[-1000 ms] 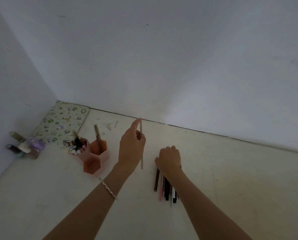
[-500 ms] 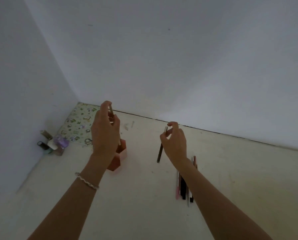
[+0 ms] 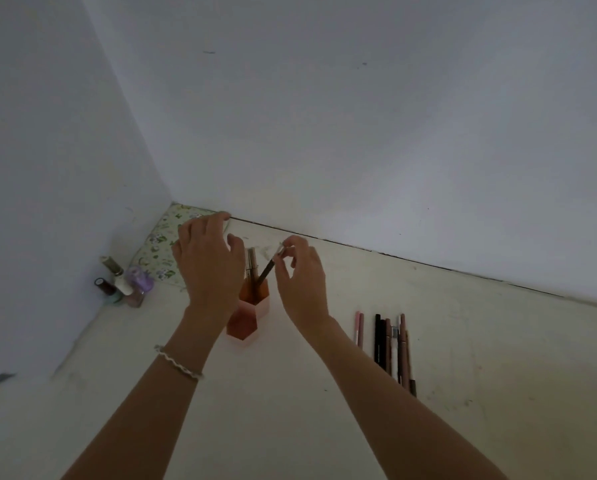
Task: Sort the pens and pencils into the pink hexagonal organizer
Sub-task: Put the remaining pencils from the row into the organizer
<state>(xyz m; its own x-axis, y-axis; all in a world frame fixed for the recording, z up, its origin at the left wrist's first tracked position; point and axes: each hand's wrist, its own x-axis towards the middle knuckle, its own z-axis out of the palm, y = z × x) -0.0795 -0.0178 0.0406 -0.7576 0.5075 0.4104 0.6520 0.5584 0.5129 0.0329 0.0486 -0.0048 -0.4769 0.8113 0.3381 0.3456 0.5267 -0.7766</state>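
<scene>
The pink hexagonal organizer (image 3: 247,317) stands on the pale floor between my two hands. My right hand (image 3: 302,278) pinches the top of a dark pencil (image 3: 266,270), tilted, with its lower end inside a rear cell. A brownish pen (image 3: 252,268) stands upright in that same cell. My left hand (image 3: 208,268) hovers just left of the organizer with fingers spread and nothing visible in it; it hides the organizer's left part. A row of several pens and pencils (image 3: 390,344) lies on the floor to the right.
Small bottles (image 3: 125,280) cluster in the left corner by the wall. A floral patterned pad (image 3: 165,251) lies flat behind them against the back wall. Walls close off the left and far sides.
My left hand let its pencil go into the organizer and now stands open. My right hand carried the dark pencil left from the pile and lowered its tip into the cell.
</scene>
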